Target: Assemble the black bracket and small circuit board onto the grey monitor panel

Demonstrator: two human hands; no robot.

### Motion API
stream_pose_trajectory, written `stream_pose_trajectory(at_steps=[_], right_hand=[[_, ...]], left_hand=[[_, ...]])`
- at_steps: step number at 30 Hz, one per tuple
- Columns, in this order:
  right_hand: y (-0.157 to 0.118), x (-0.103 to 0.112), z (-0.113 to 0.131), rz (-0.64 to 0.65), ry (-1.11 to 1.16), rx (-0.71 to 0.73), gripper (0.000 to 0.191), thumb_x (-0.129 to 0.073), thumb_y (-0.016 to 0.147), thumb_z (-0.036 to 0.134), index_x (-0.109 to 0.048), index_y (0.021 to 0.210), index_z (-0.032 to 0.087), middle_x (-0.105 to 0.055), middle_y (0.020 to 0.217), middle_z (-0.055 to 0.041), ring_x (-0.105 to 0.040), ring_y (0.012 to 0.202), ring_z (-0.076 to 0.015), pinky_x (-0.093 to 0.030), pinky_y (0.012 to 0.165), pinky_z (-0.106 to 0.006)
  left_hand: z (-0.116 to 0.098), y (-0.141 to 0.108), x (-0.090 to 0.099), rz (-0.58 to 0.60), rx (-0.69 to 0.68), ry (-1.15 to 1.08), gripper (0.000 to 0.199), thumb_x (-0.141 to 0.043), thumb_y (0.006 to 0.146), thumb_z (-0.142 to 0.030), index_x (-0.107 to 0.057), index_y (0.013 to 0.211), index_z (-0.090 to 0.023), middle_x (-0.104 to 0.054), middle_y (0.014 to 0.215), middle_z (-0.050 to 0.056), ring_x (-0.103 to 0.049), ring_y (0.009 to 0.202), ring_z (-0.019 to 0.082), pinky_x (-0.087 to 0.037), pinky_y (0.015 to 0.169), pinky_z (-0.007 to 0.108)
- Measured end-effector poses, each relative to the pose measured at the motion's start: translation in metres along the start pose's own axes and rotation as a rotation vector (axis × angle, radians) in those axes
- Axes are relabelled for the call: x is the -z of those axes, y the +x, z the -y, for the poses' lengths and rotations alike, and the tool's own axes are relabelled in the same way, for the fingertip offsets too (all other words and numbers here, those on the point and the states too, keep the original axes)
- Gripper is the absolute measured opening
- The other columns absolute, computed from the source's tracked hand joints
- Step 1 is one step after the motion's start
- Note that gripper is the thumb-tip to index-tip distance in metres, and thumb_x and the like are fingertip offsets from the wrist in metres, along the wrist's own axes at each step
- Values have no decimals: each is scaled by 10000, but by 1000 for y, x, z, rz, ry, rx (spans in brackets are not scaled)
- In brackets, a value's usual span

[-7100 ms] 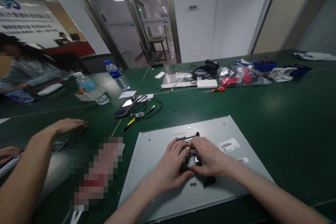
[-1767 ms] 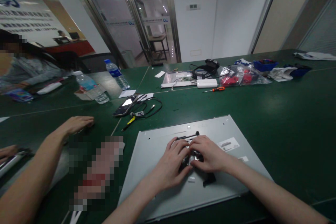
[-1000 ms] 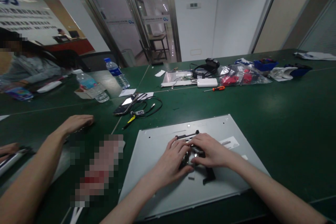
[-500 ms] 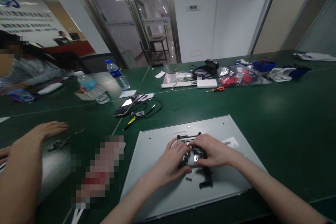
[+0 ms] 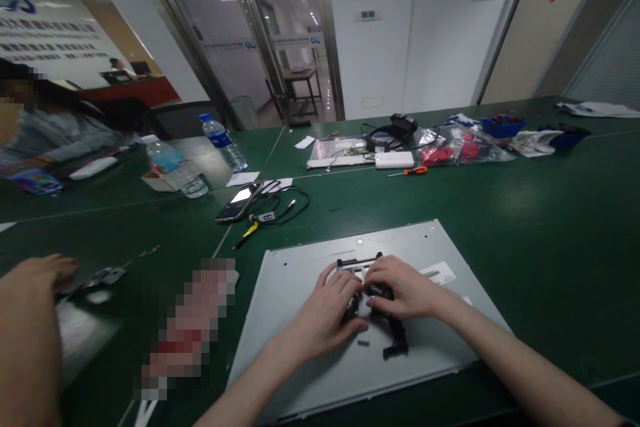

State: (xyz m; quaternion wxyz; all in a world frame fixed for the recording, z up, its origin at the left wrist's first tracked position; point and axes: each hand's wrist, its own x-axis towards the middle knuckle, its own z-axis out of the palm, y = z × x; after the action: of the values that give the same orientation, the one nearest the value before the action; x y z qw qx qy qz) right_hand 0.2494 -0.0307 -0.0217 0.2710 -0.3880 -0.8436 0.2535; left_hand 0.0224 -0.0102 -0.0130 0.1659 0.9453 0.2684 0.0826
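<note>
A flat grey metal panel (image 5: 300, 287) lies on the green table before me. My left hand (image 5: 333, 307) has its fingers curled around a dark, shiny part (image 5: 351, 309), mostly hidden under the palm. Close beside it, my right hand (image 5: 403, 287) grips a black plastic bracket (image 5: 397, 343) between thumb and fingers, and the bracket's hooked end sticks out toward me. Past the fingertips runs a thin black frame edge (image 5: 360, 259); whether it joins the held parts is hidden. A small grey block (image 5: 363, 341) rests on the panel just below my hands.
At left, a co-worker's hand (image 5: 43, 273) is near a small metal piece (image 5: 105, 277). A phone (image 5: 237, 203) and black cable (image 5: 285, 217) lie beyond the panel. Further back are bottles (image 5: 225, 143), an orange screwdriver (image 5: 415, 172), a white box (image 5: 394, 160) and plastic bags (image 5: 467, 147).
My right hand and the black bracket have shifted slightly right, and the gap between my hands has widened a little. The small grey block has moved slightly. The co-worker's hand has moved left.
</note>
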Motion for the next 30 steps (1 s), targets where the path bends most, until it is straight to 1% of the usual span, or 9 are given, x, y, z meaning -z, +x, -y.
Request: stream_pose_trajectory(at_steps=[3,7,9,18,24,30], right_hand=[[0,-1,0,3,-6,2,158,-703,835,195,-711,993,183,-707,977,-68,-619,964,-235,-448,911,-390],[-1,-3,0,-1,-20,21,195,-698,838,197,-707,1031,175,-705,998,-82,-616,979,-244,-455,921,-404],[-1,-3,0,-5,-22,24,194,-696,840,201,-702,1032,174,-705,1009,-84,-614,985,-245,-457,929,-409],[0,-5,0,-5,-27,28,183,-697,845,208,-703,1024,172,-705,1050,-93,-612,1017,-252,-457,948,-417],[0,-3,1,-3,-18,27,183,-686,857,208,-707,1036,178,-703,1057,-93,-612,1009,-252,-468,937,-417],[-1,-3,1,-17,-11,21,167,-682,864,196,-710,1027,179,-704,1053,-88,-609,1007,-244,-471,917,-396]], left_hand=[[0,0,1,-9,-14,-2,428,-739,842,-358,-522,1193,-242,-603,1200,67,-539,1199,307,-234,1175,600],[-2,0,4,-30,-43,-22,552,-747,831,-367,-487,1304,-255,-585,1255,81,-519,1233,313,-235,1182,602],[-3,0,5,-31,-48,-18,576,-752,826,-365,-480,1323,-261,-573,1278,88,-511,1242,319,-243,1177,610],[-6,1,8,-20,-54,-19,510,-711,864,-344,-494,1321,-277,-531,1361,85,-477,1297,317,-231,1194,607],[-7,0,10,-11,-36,-36,528,-699,861,-339,-480,1339,-296,-548,1344,78,-483,1287,320,-229,1192,616],[-4,0,6,-19,-39,-13,536,-676,852,-294,-475,1350,-281,-551,1326,85,-484,1282,324,-240,1181,612]])
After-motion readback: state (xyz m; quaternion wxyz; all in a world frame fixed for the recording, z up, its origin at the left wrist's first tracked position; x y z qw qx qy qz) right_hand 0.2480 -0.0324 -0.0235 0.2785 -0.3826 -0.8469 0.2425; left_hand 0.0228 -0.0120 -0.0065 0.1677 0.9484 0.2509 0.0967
